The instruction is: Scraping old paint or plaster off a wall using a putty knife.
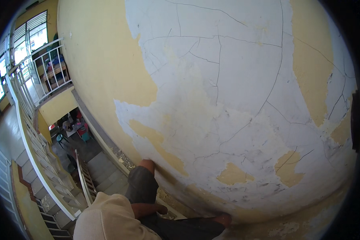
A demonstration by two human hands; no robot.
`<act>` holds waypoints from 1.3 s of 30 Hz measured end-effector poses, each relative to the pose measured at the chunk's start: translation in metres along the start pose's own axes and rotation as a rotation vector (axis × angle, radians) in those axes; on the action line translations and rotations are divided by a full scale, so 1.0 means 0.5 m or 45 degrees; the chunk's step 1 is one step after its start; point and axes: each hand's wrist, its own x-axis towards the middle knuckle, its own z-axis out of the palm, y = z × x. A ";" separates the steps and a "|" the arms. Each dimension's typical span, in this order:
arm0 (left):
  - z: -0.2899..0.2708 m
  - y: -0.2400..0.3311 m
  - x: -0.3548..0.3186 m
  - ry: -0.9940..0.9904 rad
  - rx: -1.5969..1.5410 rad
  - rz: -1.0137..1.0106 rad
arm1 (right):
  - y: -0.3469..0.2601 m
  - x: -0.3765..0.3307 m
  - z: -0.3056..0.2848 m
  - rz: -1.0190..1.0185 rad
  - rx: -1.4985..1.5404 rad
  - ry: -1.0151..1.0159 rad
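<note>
- Head view, wall: you face a curved-looking wall at close range. Across its middle and right the yellow paint is gone, and cracked white plaster shows.
- Head view, what remains: yellow covers the left part of the wall and a strip at upper right. Small islands of it sit low in the bare area. Judged from this, the larger share of the near face is stripped, and the edges and islands are left.
- Head view, hands: your left hand lies low between your legs, near the foot of the wall but apart from it. It is too small to tell whether the fingers are apart or together, and no tool shows in it. Your right hand is out of the picture.
- Head view, body: your raised knee is close against the wall base, where flakes lie along a ledge.
- Head view, surroundings: a staircase with white railing drops away on your left, below the windows.
</note>
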 end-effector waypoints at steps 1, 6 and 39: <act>0.000 0.000 0.001 0.035 0.147 0.067 | 0.001 0.000 0.000 0.004 -0.005 -0.007; -0.001 0.006 0.003 0.104 0.108 0.085 | 0.005 0.005 0.003 0.028 -0.014 -0.031; -0.004 0.013 0.009 -0.064 0.069 0.032 | 0.054 0.012 0.038 0.119 -0.081 -0.134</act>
